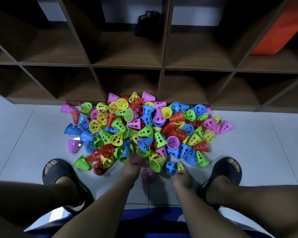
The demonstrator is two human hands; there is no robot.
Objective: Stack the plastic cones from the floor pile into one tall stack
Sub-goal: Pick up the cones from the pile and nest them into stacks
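A big pile of small perforated plastic cones (144, 127) in pink, yellow, green, blue and red lies on the floor against the shelf. At the pile's near edge, my left hand (130, 167) grips a purple cone (137, 160), blurred. My right hand (181, 177) pinches a yellow-green cone (180, 167) at the pile's near right edge. One purple cone (147, 173) lies on the floor between my two hands.
A dark wooden cubby shelf (162, 66) stands behind the pile, with a black mesh bag (147, 23) and an orange object (280, 31) in upper cubbies. My feet in black sandals (57, 170) (228, 169) flank the pile on the pale tiled floor (24, 134).
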